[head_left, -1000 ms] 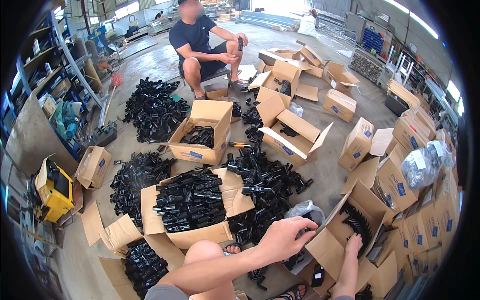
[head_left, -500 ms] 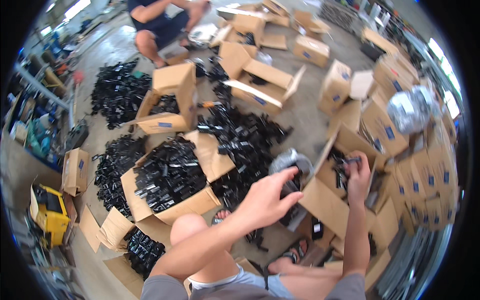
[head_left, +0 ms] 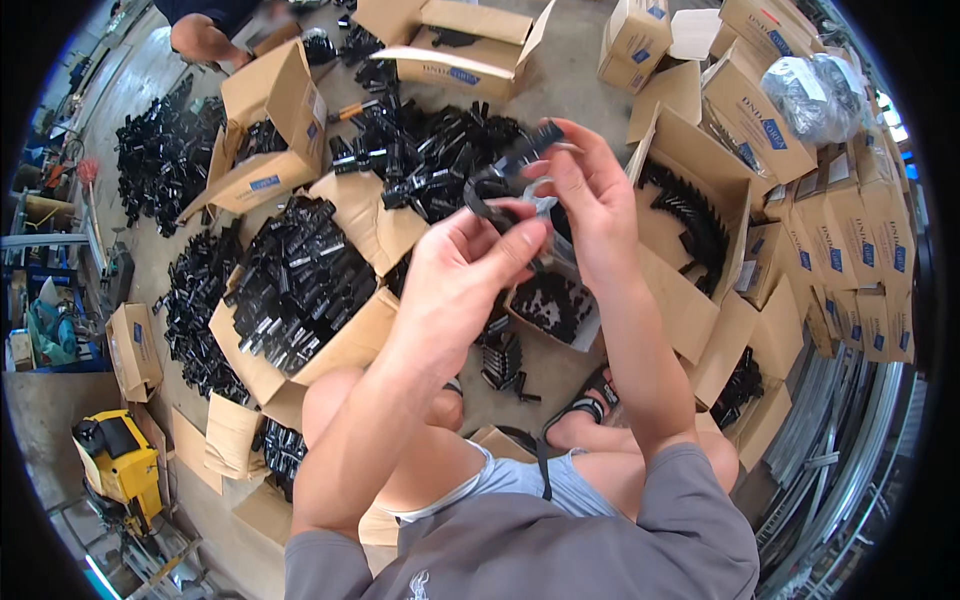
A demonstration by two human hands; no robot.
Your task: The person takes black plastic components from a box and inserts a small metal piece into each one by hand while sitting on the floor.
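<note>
Both hands meet in front of me, above the floor. My left hand point(head_left: 455, 265) pinches a curved black plastic piece point(head_left: 485, 203) between thumb and fingers. My right hand point(head_left: 597, 205) has its fingers closed on a dark block-shaped plastic part point(head_left: 532, 148), close to the curved piece. A scrap of clear, shiny plastic point(head_left: 541, 190) shows between the two hands; which hand grips it, I cannot tell. Below them sits a small open box point(head_left: 590, 335) of small black pieces. On the right, an open carton point(head_left: 735, 265) holds black parts in a curved row.
Left of my knees, an open carton point(head_left: 345, 335) is full of black parts. Loose piles of black parts point(head_left: 440, 150) lie on the floor. Cartons point(head_left: 840, 230) are stacked at right, beside metal profiles point(head_left: 815, 455). A yellow machine point(head_left: 130, 465) stands at left; another person point(head_left: 200, 35) crouches beyond.
My right hand has come out of the right carton, up and left, with a dark part. My left hand, spread before, now pinches a curved black piece. The view has shifted down.
</note>
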